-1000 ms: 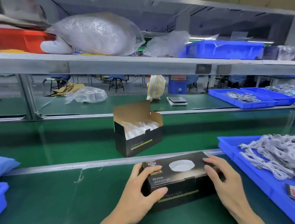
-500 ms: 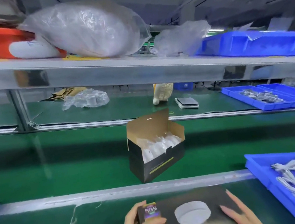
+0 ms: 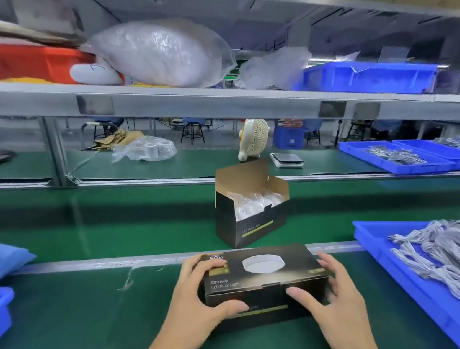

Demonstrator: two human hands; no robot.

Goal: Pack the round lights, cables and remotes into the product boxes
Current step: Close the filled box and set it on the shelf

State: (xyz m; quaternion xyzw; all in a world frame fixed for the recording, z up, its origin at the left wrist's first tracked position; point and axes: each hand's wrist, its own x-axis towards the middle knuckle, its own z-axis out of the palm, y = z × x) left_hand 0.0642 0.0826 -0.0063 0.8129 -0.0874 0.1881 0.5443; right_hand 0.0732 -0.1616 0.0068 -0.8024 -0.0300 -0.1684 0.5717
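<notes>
Bright, even overhead light; glare streaks the glossy green conveyor belt [image 3: 113, 223]. Wide-angle distortion bends the grey metal shelf [image 3: 214, 101]. Edges look softly blurred.

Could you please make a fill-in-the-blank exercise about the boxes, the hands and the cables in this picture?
1. The closed box between the left hand and the right hand is coloured ____.
2. The open box on the conveyor belt holds ____ round lights.
3. The grey cables lie in a ____ tray.

Missing words: black; white; blue
</notes>
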